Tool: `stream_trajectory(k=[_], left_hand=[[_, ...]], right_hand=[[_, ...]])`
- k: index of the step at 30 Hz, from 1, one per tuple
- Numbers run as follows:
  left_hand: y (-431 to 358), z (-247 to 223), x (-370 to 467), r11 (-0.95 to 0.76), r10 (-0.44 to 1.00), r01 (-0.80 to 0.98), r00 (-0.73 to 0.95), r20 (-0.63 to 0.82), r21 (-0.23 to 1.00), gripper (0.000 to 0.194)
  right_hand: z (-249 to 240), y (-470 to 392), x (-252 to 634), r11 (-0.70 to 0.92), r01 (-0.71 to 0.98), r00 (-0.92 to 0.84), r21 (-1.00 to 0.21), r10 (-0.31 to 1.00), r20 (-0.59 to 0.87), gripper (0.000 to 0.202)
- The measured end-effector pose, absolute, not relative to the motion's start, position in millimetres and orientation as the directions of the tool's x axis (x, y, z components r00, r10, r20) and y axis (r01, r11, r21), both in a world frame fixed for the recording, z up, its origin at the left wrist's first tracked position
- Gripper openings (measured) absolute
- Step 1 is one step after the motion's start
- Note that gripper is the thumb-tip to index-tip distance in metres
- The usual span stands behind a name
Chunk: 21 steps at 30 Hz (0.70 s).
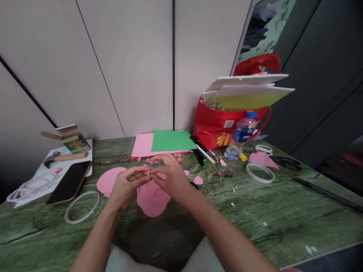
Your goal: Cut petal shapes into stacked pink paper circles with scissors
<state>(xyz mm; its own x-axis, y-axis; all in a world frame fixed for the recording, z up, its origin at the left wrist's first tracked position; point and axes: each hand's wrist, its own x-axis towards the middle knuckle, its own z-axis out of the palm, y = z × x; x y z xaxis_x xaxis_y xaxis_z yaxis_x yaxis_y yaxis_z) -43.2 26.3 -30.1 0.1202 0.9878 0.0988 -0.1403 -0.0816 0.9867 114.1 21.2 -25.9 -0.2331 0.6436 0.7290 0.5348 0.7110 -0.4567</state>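
My left hand (127, 184) and my right hand (172, 176) meet over the middle of the table. Their fingertips pinch a small curled piece of pink paper (148, 173) between them; its exact shape is partly hidden by the fingers. Right below lies a layered pink paper flower (153, 204) with scalloped edges, its upper part covered by my hands. Beside my left hand is a pink paper piece with a rounded edge (109, 180). Small pink paper rolls (178, 155) lie behind the hands, and loose pink petals (198, 180) rest right of them.
Left stand a white tape roll (82, 207), a phone (69, 183), a hammer (66, 158), bead strings (34, 187) and a small box (75, 141). Behind lie green paper (172, 140) and pens (205, 154). Rightward are a red bag (207, 124), a water bottle (241, 136) and another tape roll (260, 173).
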Motion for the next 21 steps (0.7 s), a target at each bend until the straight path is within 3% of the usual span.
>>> stream_trajectory(k=[12, 21], left_hand=[[29, -30, -40, -0.084, 0.995, -0.053, 0.05, 0.087, 0.995, 0.026], [29, -32, -41, -0.064, 0.994, -0.182, 0.073, 0.078, 0.981, 0.022]], right_hand=[[-34, 31, 108, 0.649, 0.502, -0.151, -0.572, 0.717, 0.681, 0.008], [-35, 32, 109, 0.692, 0.475, -0.159, -0.544, 0.676, 0.72, 0.008]])
